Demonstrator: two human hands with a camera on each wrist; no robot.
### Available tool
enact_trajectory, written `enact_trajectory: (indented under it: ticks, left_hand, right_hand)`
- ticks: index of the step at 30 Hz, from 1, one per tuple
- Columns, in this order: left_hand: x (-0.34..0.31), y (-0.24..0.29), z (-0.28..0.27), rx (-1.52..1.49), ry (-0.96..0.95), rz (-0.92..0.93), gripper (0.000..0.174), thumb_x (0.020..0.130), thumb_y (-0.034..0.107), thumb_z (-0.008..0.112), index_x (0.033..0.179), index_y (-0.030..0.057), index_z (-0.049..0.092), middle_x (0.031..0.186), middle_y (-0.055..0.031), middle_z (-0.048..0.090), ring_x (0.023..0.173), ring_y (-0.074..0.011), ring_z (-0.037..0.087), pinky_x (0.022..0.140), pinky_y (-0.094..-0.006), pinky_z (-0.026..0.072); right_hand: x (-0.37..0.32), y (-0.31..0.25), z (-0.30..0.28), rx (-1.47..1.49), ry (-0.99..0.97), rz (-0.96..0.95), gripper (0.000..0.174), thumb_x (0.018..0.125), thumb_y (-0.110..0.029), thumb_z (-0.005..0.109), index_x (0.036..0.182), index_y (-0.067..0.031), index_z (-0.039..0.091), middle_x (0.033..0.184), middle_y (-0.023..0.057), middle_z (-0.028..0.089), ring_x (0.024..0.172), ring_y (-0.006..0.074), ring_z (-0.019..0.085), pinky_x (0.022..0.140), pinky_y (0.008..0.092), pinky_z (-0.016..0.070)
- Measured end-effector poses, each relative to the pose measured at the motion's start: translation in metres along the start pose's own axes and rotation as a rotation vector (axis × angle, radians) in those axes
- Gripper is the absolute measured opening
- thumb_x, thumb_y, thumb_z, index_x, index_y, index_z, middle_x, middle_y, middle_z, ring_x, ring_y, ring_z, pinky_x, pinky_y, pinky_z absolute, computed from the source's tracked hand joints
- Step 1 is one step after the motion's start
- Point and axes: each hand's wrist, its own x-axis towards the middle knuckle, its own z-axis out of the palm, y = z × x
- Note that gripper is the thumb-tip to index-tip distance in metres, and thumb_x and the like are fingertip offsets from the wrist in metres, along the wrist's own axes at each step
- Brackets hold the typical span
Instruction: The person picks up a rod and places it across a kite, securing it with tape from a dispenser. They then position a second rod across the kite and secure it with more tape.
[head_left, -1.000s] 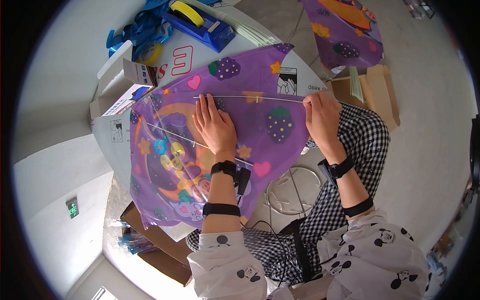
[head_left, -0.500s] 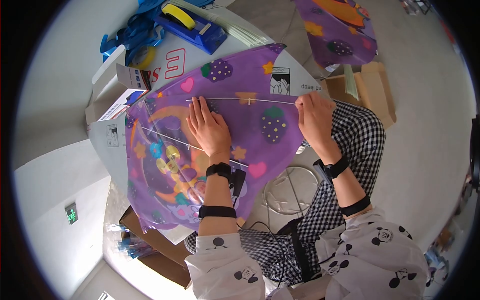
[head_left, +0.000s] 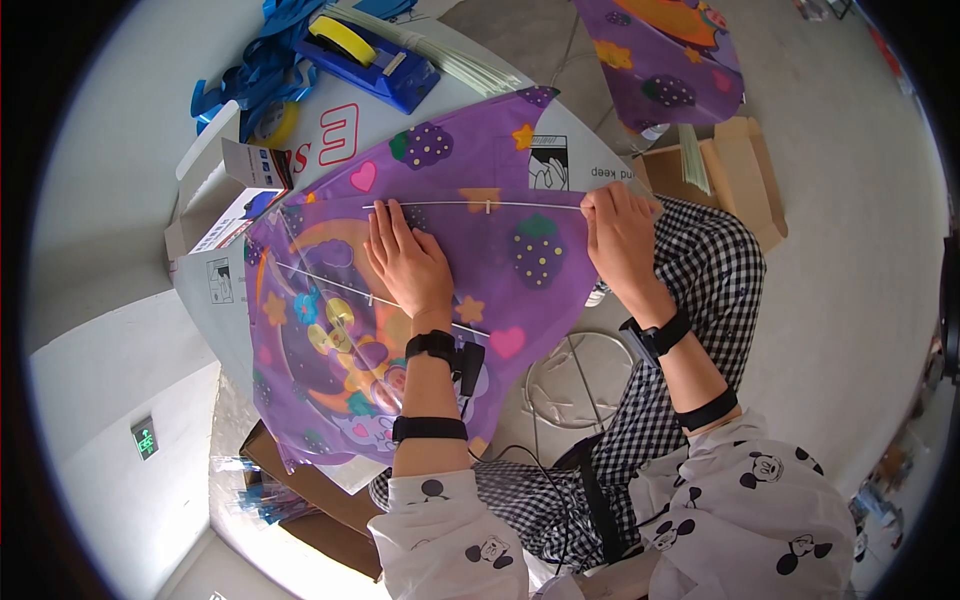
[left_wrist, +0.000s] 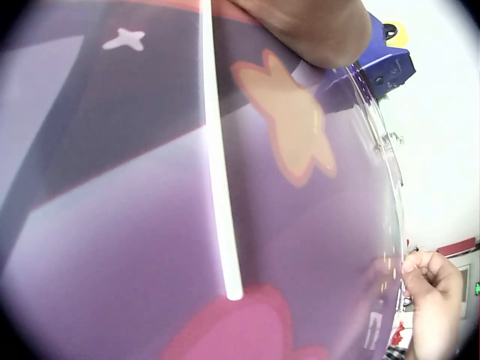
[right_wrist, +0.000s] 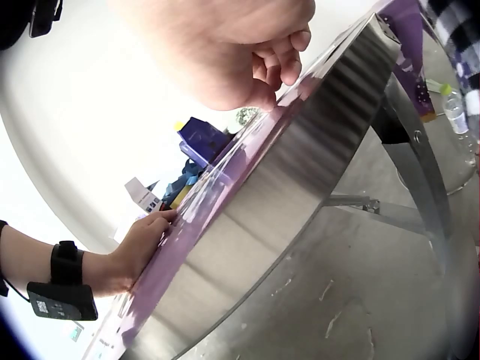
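At mid-frame, the left hand (head_left: 412, 268) lies straight-fingered on purple film (head_left: 478, 250); the right hand (head_left: 622, 238) pinches the rod (head_left: 450, 203) (likely springy; grip its end).

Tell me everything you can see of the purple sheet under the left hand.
The purple sheet looks thin, glossy and plastic-like, printed with grapes, hearts, stars and cartoon animals. It lies spread over the table. An upper rod and a lower rod, both slim and white, cross it, each with a small pale tab. The left hand rests on it, fingers straight; the right hand pinches the upper rod's end beside its edge.
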Motion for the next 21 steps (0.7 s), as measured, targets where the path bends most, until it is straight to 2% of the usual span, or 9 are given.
enact_trajectory:
  ticks: [15,21]
  left_hand:
    - [-0.0005,-0.0025,0.0025,0.002,-0.001,0.000,0.049,0.094,0.014,0.044,0.142,0.0075,0.043,0.149,-0.0102,0.042,0.139,-0.0271,0.037,0.114,-0.0477,0.0264]
    - [-0.0001,-0.0016,0.0011,-0.020,0.000,0.001,0.049,0.094,0.014,0.044,0.142,0.0067,0.042,0.149,-0.0113,0.041,0.139,-0.0277,0.036,0.115,-0.0482,0.0257]
  right_hand:
    - [0.0008,0.0001,-0.0022,0.019,0.017,-0.001,0.011,0.082,-0.004,0.065,0.086,-0.0067,0.056,0.084,0.0064,0.054,0.080,0.0239,0.057,0.075,0.0378,0.0425]
    - [0.0005,-0.0015,-0.0062,0.052,-0.005,0.025,0.015,0.082,-0.005,0.066,0.093,-0.0070,0.057,0.088,0.0068,0.056,0.083,0.0247,0.058,0.077,0.0386,0.0428]
